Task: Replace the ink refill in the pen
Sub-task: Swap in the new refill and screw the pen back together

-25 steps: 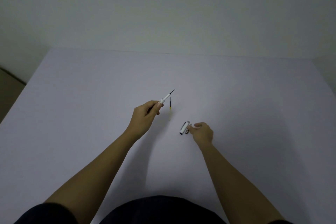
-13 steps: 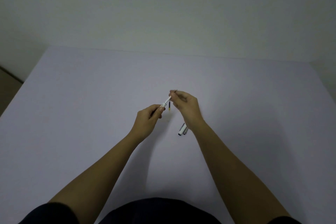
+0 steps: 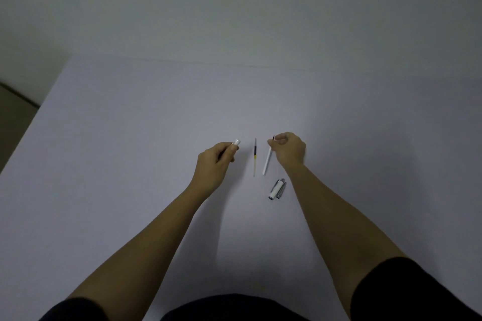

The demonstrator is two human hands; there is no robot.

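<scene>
1. The left hand [image 3: 214, 161] was closed around the pen barrel [image 3: 236, 142], only its silver mouth showing past the thumb
2. The right hand [image 3: 288, 150] pinched a thin white refill [image 3: 267, 163] near its dark tip, the tail hanging free
3. A second refill [image 3: 254, 157], yellow-banded, lay on the table [image 3: 130, 138] between the hands; the pen cap [image 3: 277, 189] lay nearer
4. Both refills looked light, slim and probably bendy, best held close to the tip
</scene>
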